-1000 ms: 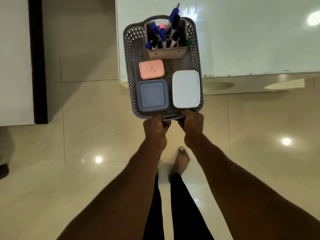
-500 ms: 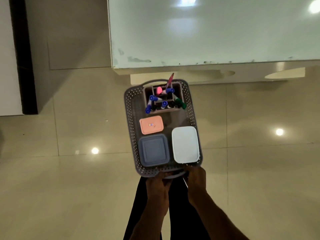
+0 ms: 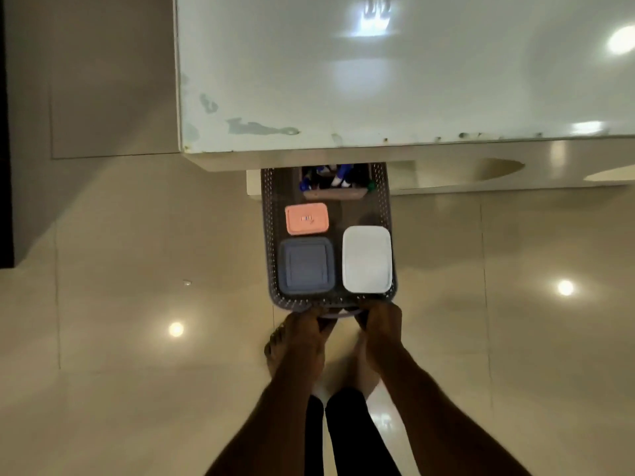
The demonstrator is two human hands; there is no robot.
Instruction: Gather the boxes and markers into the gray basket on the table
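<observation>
Black-trousered legs [image 3: 347, 438] and bare feet [image 3: 360, 362] stand on the glossy beige tile floor [image 3: 137, 372], right below the forearms. Left hand [image 3: 305, 329] and right hand [image 3: 381, 321] sit side by side, fingers curled over the handle [image 3: 338, 315] on the near end of the gray basket [image 3: 269, 235], both grasping it (fingertips hidden under the rim, so exact wrap is not clear).

Just past the left hand, inside the basket, a blue-gray lidded box [image 3: 306, 266] lies flat. Just past the right hand lies a white lidded box [image 3: 367, 258], beside the blue-gray one, a narrow gap between them. Beyond the blue-gray box, a smaller pink box [image 3: 307, 218] with a small label on its lid lies flat, close to its far edge (touching or not, cannot tell).

Farther on, at the basket's far end, a tan holder [image 3: 336, 193] carries markers [image 3: 338, 178] with blue caps, plus a green one [image 3: 371, 186] at the right-hand side; their tops are cut off from view by the white table [image 3: 378, 80].

The basket's far end sits beneath the table's near edge, near its left corner, well away from both hands. The basket is off the tabletop, held out over the floor. The tabletop has chipped, scuffed marks along its near edge and reflects ceiling lights. A dark vertical strip [image 3: 5, 132] runs along the far left of the view.
</observation>
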